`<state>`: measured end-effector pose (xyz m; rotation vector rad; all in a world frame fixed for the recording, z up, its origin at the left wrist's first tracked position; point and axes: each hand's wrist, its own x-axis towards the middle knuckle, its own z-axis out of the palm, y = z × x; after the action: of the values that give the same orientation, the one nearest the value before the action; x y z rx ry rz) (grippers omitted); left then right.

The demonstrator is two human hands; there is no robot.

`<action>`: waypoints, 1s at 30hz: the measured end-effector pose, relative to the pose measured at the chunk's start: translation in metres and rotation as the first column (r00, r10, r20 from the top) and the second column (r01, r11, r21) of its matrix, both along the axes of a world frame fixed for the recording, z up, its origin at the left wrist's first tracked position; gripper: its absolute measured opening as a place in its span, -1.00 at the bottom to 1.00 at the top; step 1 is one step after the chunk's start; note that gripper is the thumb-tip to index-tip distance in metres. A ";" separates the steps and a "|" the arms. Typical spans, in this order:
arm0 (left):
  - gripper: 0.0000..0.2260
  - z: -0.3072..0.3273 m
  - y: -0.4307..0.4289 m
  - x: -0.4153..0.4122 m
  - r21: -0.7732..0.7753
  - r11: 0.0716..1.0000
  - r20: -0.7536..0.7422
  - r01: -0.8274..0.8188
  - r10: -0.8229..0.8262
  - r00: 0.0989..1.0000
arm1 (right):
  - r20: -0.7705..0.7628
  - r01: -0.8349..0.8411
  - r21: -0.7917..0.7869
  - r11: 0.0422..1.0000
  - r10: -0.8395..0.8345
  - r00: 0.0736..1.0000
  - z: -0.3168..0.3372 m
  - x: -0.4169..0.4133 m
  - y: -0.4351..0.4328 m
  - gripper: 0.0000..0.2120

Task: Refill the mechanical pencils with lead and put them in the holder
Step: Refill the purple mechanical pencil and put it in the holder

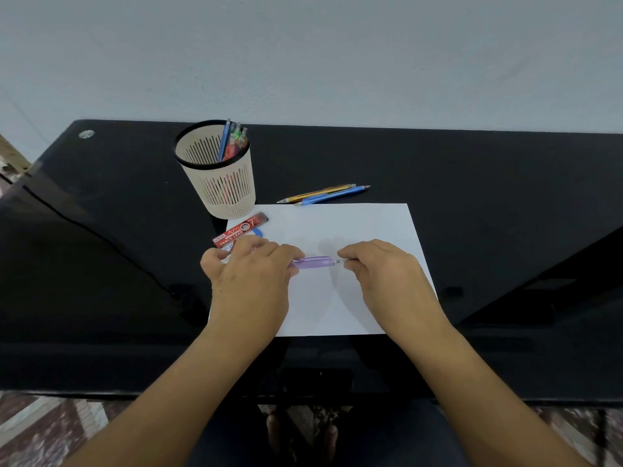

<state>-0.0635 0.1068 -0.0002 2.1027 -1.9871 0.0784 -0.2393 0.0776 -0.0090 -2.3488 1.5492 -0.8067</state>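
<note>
A translucent purple mechanical pencil (315, 262) is held level over a white sheet of paper (354, 227). My left hand (251, 274) grips its left part. My right hand (384, 274) pinches a small grey piece at the pencil's right end; I cannot tell whether it is a cap or lead. A red pack of pencil lead (240, 229) lies on the paper's far left corner, partly hidden by my left hand. The beige slotted holder (217, 183) stands behind it with several pencils inside. Two more pencils, one yellow (317, 192) and one blue (333, 195), lie beyond the paper.
The black glossy desk (488, 197) runs to a pale wall at the back. A dark cable (101, 237) crosses its left side. The desk's front edge is close to me, with patterned floor and my feet below.
</note>
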 end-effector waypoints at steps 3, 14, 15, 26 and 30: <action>-0.79 0.000 0.002 0.001 0.003 1.000 -0.023 -0.005 0.005 1.000 | 0.027 0.008 0.021 1.000 -0.009 1.000 0.003 0.003 0.002 -0.87; -0.79 0.008 0.004 0.002 0.037 0.999 -0.051 -0.029 0.030 0.998 | 0.062 0.030 0.160 0.987 -0.041 0.997 0.012 0.003 0.007 -0.89; -0.79 0.008 0.004 0.002 0.042 0.999 -0.054 -0.030 0.032 0.998 | 0.070 0.034 0.165 0.986 -0.046 0.996 0.013 0.003 0.008 -0.89; -0.78 0.011 0.003 0.002 0.074 0.997 -0.047 -0.028 0.031 0.998 | 0.103 0.033 0.188 0.982 -0.053 0.993 0.013 0.004 0.009 -0.91; -0.79 0.010 0.005 0.001 0.051 0.998 -0.059 0.026 -0.023 0.998 | 0.080 0.000 0.181 0.983 -0.015 0.997 0.013 0.004 0.009 -0.92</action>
<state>-0.0625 0.1115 0.0098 2.0865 -2.0008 -0.0381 -0.2353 0.0868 0.0042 -2.1561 1.5304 -0.7205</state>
